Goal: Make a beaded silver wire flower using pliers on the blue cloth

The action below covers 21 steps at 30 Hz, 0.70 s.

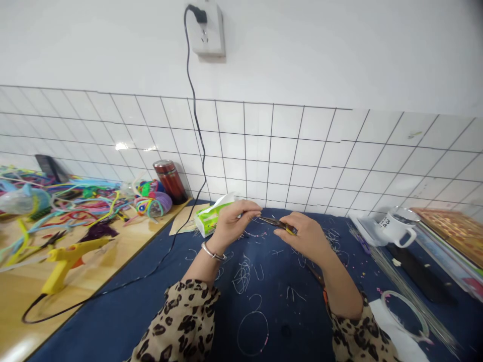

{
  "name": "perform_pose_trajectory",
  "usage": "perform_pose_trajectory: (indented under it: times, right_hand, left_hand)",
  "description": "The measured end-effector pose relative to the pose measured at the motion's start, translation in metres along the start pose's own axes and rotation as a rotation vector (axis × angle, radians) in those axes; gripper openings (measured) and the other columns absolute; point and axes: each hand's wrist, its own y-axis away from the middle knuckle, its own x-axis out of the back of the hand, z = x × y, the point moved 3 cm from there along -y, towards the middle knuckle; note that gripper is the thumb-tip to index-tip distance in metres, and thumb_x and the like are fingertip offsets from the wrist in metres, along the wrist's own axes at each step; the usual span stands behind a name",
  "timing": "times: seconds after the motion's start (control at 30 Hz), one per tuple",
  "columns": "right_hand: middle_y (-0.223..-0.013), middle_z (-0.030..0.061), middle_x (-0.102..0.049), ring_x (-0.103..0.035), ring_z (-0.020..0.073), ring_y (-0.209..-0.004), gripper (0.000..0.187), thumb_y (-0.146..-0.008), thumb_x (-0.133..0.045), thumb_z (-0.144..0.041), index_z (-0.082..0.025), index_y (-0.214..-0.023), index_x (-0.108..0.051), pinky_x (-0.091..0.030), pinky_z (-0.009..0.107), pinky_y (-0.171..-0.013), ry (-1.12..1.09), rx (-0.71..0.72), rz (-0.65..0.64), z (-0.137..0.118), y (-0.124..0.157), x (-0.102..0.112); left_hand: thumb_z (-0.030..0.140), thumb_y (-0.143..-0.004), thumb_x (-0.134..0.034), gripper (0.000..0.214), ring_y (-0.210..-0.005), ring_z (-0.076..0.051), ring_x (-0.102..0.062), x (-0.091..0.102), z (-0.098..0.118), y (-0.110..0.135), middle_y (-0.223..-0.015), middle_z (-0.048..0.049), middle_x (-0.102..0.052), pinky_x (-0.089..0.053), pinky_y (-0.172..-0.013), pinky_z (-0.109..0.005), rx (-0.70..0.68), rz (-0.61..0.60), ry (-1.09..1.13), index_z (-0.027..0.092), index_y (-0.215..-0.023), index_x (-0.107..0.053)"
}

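My right hand (305, 236) is wrapped round needle-nose pliers (272, 221) with yellow on the handles. Their jaws point left and reach the fingertips of my left hand (236, 218), which are pinched together on a thin wire. A curved wire with pink beads (258, 235) shows just below the fingertips; whether it is the same piece I cannot tell. Nearer to me on the dark blue cloth (226, 322) lies a round wire loop (238, 336) with pink beads and a smaller ring at its top. Bent wire pieces (241, 276) are heaped between my forearms.
A green tissue pack (206, 221) stands behind my left wrist. At left are a yellow glue gun (64, 261), its black cord, colourful craft stems (90, 201) and a red flask (169, 181). On the right are a white mug (396, 227), straight wires (411, 296) and a clear ring (388, 301).
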Motion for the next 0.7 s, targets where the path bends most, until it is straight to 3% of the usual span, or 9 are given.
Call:
perform_pose_trajectory:
  times: [0.17,0.7]
  right_hand:
    - [-0.082,0.0011,-0.058,-0.052,0.0148,-0.079,0.023,-0.082,-0.052,-0.044,-0.024,-0.088,-0.061,-0.037,0.025,-0.065,0.005,0.019,0.039,-0.0003,0.0005,0.0011]
    - [-0.076,-0.0006,-0.057,-0.051,0.0134,-0.072,0.018,-0.082,-0.053,-0.04,-0.025,-0.085,-0.062,-0.035,0.024,-0.063,-0.009,0.028,0.019,-0.0012,0.0021,0.0017]
  left_hand:
    - [0.019,-0.08,-0.061,0.008,-0.08,-0.015,-0.064,0.0,-0.0009,0.0002,-0.083,-0.0048,-0.069,-0.052,-0.073,-0.03,0.005,0.021,-0.017,0.018,-0.085,-0.068]
    - [0.017,-0.078,-0.063,0.008,-0.078,-0.016,-0.064,-0.0007,0.0002,0.0007,-0.08,-0.0043,-0.069,-0.052,-0.07,-0.03,0.034,0.063,0.029,0.018,-0.084,-0.068]
